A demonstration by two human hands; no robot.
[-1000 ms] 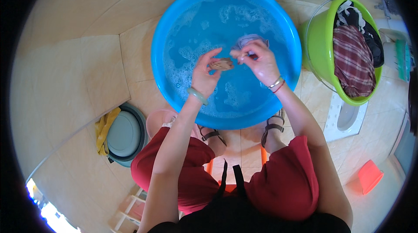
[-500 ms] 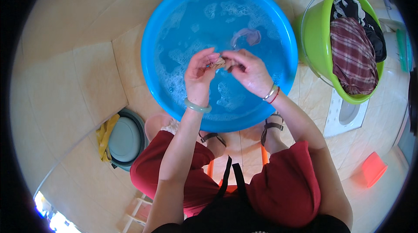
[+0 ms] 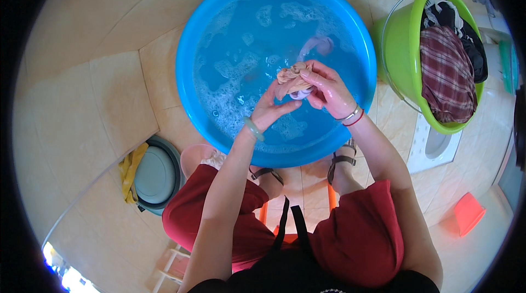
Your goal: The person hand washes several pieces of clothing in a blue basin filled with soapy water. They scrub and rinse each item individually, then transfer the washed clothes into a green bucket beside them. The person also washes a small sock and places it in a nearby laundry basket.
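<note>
A big blue basin (image 3: 189, 35) of soapy water stands on the tiled floor in front of me. Over its near side both hands grip one small beige wet cloth (image 3: 290, 75). My left hand (image 3: 271, 109), with a pale green bangle on the wrist, presses it from below. My right hand (image 3: 327, 91), wearing thin bracelets, pinches it from the right. A pinkish piece of cloth (image 3: 316, 46) floats in the water just beyond my hands.
A green bucket (image 3: 402, 68) holding a plaid garment (image 3: 445, 74) and dark clothes stands at the right. A grey lidded pot with a yellow rag (image 3: 156, 175) sits at the lower left. A small red object (image 3: 468, 212) lies at the lower right. My knees in red cloth are below.
My hands have stayed together on the beige cloth, working it and shifting slightly toward me; the view has tilted a little. The pinkish cloth drifts in the water behind them.
</note>
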